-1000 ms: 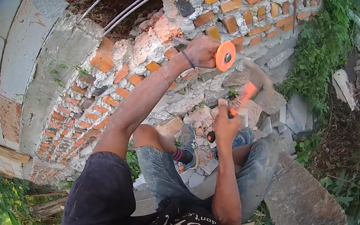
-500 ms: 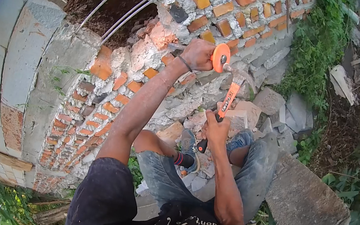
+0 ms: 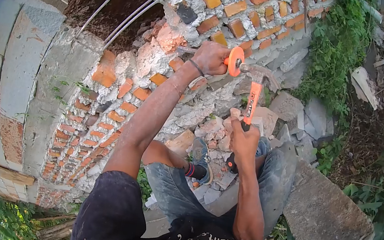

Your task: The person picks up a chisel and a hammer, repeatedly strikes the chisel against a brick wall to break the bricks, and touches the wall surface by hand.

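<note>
My left hand (image 3: 212, 58) is wrapped round a chisel (image 3: 187, 50) with a round orange hand guard (image 3: 234, 61). The chisel lies roughly level, its blade end pointing left at broken, reddish masonry (image 3: 170, 39); whether the tip touches is unclear. In my right hand (image 3: 244, 140) is a claw hammer (image 3: 253, 102) with an orange and black handle. Its steel head (image 3: 260, 74) is just right of the guard, close to the chisel's struck end. Contact between the two cannot be made out.
A broken brick and mortar wall (image 3: 239, 9) spans the left and top. Curved rods (image 3: 128, 22) cross a dark hole. Rubble (image 3: 287, 107) surrounds my shoes (image 3: 202, 161). A large concrete slab (image 3: 329, 217) lies right of my knee, with green plants (image 3: 333, 56) farther up.
My right hand has shifted right, and the hammer stands more upright, its head slightly higher and farther right. My left hand keeps its grip on the chisel, nearly still.
</note>
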`<state>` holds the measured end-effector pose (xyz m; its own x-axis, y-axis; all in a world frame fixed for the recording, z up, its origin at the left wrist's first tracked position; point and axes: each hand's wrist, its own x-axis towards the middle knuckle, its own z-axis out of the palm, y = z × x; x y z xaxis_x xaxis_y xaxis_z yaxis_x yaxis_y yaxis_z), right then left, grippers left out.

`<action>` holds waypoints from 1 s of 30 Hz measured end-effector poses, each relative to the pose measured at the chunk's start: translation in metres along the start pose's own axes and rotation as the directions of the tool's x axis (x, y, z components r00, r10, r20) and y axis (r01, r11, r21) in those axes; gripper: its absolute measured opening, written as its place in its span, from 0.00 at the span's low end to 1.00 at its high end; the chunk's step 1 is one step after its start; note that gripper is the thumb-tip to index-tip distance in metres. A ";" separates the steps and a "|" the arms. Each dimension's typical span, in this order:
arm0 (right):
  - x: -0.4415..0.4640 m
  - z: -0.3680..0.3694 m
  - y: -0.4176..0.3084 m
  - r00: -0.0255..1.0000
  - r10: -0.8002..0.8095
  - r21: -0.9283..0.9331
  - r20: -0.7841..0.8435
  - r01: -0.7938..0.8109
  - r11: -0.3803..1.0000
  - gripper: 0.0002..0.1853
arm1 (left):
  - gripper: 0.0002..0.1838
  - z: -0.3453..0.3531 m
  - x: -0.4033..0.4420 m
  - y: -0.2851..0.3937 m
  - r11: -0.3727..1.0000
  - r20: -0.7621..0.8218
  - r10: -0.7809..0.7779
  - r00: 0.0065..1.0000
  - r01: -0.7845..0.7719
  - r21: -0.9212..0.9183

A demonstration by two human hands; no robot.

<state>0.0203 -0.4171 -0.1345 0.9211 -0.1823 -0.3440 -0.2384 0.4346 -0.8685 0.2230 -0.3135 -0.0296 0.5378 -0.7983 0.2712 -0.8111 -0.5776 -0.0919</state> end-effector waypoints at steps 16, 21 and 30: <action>-0.029 -0.023 -0.050 0.968 -0.098 0.399 -0.232 0.187 0.898 0.15 | 0.08 -0.006 -0.006 0.001 0.996 -0.089 0.027 0.996 -0.034 -0.082; -0.040 -0.079 -0.102 0.774 -0.392 0.465 -0.497 0.619 0.633 0.20 | 0.09 -0.008 -0.010 0.001 0.994 -0.142 0.043 0.989 -0.057 -0.097; -0.061 -0.061 -0.084 0.675 -0.457 0.260 -0.580 0.684 0.681 0.23 | 0.11 -0.016 -0.014 0.006 0.991 -0.184 -0.025 0.983 0.000 -0.133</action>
<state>-0.0346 -0.4962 -0.0626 0.5521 -0.8327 -0.0423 0.5484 0.4009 -0.7339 0.2075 -0.3033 -0.0187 0.5061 -0.7388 0.4450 -0.8344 -0.5500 0.0360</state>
